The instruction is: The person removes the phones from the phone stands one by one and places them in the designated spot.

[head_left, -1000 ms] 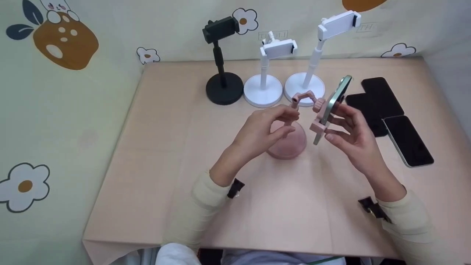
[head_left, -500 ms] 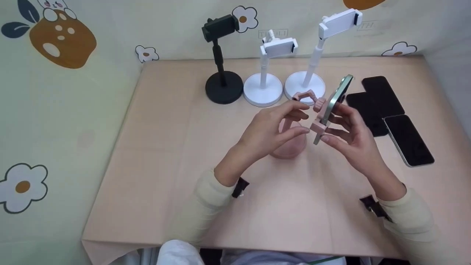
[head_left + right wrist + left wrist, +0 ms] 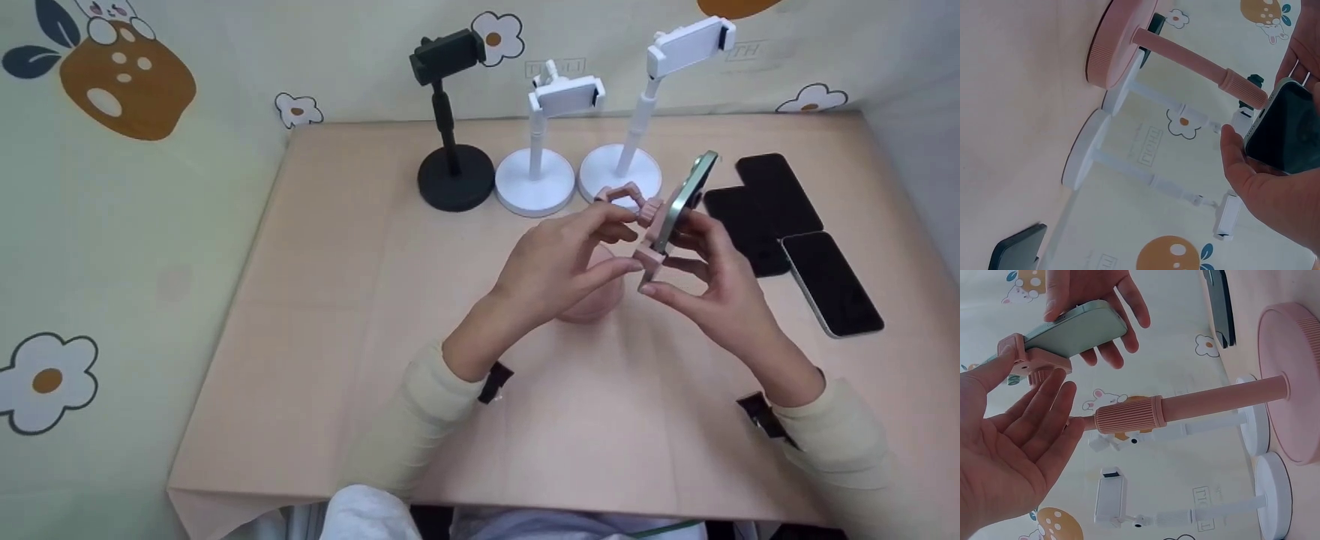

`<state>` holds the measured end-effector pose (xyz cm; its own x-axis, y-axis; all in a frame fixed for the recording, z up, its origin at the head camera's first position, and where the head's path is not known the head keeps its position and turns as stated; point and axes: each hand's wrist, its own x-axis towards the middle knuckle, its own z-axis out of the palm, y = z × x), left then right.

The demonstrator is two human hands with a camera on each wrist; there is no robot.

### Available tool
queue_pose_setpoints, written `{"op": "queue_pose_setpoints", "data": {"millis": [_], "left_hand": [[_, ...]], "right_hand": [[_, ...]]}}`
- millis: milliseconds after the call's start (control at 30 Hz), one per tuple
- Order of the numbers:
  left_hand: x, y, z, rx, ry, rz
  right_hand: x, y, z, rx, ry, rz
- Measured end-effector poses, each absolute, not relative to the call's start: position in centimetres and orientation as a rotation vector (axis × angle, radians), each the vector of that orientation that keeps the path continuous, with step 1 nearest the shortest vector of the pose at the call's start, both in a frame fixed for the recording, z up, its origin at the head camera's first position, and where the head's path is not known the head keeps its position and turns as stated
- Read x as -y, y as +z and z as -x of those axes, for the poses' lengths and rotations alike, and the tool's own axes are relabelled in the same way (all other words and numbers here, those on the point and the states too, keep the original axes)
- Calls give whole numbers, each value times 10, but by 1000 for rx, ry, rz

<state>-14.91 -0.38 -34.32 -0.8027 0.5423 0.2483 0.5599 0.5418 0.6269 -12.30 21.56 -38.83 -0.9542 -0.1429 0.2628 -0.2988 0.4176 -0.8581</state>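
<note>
A green-edged phone point(image 3: 688, 196) sits tilted in the pink clamp point(image 3: 1044, 360) at the top of a pink phone stand point(image 3: 600, 304). My right hand point(image 3: 724, 289) holds this phone, thumb near its lower end and fingers behind it. Its dark screen shows in the right wrist view. On the other side, my left hand point(image 3: 544, 262) pinches the clamp, thumb on its lower jaw and fingertips by the joint behind. The stand's round base rests on the table, and its ribbed upright post point(image 3: 1129, 417) is mostly behind my left hand in the head view.
Behind the pink stand are a black phone stand point(image 3: 455, 180) and two white ones, the left point(image 3: 535, 184) shorter than the right point(image 3: 686, 49). To the right lie a silver-edged phone point(image 3: 832, 285) and two dark phones point(image 3: 780, 191), partly overlapping. A patterned wall backs the table point(image 3: 322, 300).
My left hand has moved right from the pink post to the clamp and now touches it. My right hand's thumb has slid slightly left along the phone's lower end; the phone stays nearly still.
</note>
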Motion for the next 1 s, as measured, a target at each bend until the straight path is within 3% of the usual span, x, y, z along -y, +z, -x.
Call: {"op": "queue_pose_setpoints", "data": {"millis": [367,1000], "left_hand": [[-2,-337,138,2729,-900,906],[-18,-340,131,2508,-367,796]], "right_hand": [[-213,-388,128,2597,1283,-475],[-216,-380,125,2628,1245,-480]]}}
